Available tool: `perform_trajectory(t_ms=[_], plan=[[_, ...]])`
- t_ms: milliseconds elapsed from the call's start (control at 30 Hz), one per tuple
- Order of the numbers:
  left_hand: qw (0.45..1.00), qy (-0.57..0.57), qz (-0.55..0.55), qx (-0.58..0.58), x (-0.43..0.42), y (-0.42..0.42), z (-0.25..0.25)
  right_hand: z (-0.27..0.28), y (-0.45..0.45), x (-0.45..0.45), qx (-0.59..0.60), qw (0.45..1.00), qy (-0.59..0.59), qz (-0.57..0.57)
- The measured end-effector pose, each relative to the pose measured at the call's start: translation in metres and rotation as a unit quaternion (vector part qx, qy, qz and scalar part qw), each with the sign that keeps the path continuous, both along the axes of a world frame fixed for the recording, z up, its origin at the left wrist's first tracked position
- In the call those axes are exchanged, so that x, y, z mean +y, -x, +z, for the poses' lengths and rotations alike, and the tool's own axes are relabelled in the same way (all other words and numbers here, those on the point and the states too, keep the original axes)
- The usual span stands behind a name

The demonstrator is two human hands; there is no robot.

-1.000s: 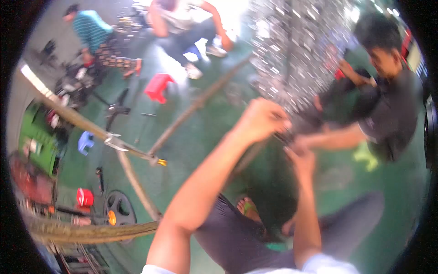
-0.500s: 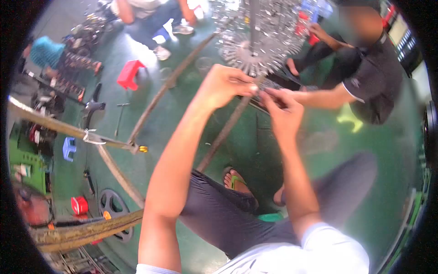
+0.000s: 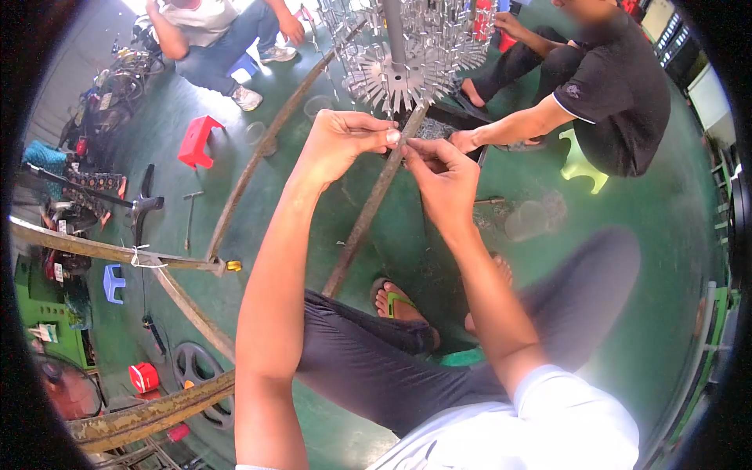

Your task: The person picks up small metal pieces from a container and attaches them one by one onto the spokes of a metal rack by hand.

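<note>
My left hand is raised in front of me, thumb and fingers pinched together. My right hand faces it closely, also in a pinch. Whatever sits between the fingertips is too small to make out. Both hands are just below a metal rack, whose slotted disc carries many small shiny pieces hanging around a central pole. A worn frame bar runs beneath the fingertips towards my knee.
A person in a black shirt sits on a yellow-green stool, one hand near a dark tray of small pieces. Another person crouches beyond. A red stool, blue stool and wheeled frame leg stand left.
The view has shifted, so most things appear further left. Both my hands remain pinched close together. The co-worker's hand by the tray now shows beyond my right hand.
</note>
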State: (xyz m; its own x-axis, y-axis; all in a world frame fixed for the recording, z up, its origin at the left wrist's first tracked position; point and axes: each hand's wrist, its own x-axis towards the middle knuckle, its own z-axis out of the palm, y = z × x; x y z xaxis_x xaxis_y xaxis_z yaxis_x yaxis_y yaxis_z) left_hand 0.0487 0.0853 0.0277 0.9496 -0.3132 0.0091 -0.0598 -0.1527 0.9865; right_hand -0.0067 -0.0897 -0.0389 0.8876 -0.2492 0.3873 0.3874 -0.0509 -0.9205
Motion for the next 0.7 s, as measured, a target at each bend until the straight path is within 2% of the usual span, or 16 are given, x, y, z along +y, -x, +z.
perform_trajectory(t_ms=[167,267,367,467,700], plan=[[1.0,-0.014,-0.002,-0.026,-0.005,0.0,0.003,0.002,-0.001,-0.003,0.041,0.998,0.037,0.01],[1.0,-0.023,0.001,-0.019,-0.005,0.002,0.004,-0.006,-0.015,-0.004,0.046,0.999,0.003,0.024],[0.992,-0.126,0.011,-0.018,-0.004,0.004,-0.003,-0.013,-0.036,-0.012,0.044,0.998,-0.003,0.039],[0.974,-0.214,0.023,-0.07,-0.011,0.003,-0.02,-0.008,-0.054,-0.02,0.046,0.997,0.005,0.058],[0.961,-0.187,0.116,-0.167,-0.03,-0.01,-0.041,-0.009,-0.084,-0.023,0.034,0.996,0.055,0.059]])
